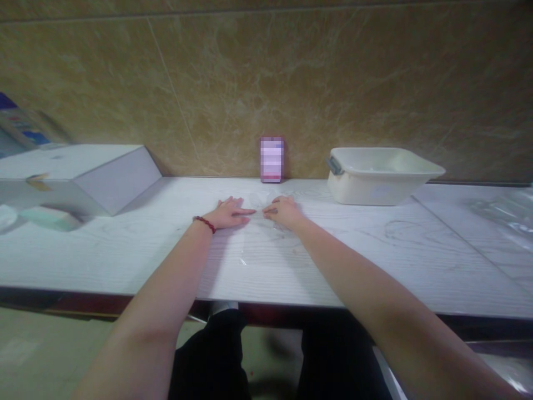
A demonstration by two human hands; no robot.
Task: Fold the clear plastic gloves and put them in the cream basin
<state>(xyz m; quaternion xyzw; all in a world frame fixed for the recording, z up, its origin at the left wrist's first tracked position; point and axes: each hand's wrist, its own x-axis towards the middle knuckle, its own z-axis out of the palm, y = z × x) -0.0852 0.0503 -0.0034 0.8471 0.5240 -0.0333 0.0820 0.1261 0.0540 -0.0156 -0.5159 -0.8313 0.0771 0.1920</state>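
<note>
A thin, see-through plastic bag (244, 260) lies flat on the white table, its outline faint apart from a few glints. My left hand (229, 213), with a dark red beaded bracelet at the wrist, rests palm down on it, fingers apart and the index pointing right. Just across a small gap, my right hand (283, 212) is bent over the plastic. Its thumb and fingers come together at the bag's upper part; the exact grip is too small to see clearly.
A phone (272, 160) leans upright against the marbled wall. Right of it stands a cream plastic basin (378, 186) with a grey handle. On the left are a white box (104, 178) and a pale green block (52, 218). More clear plastic (510, 211) lies at the far right.
</note>
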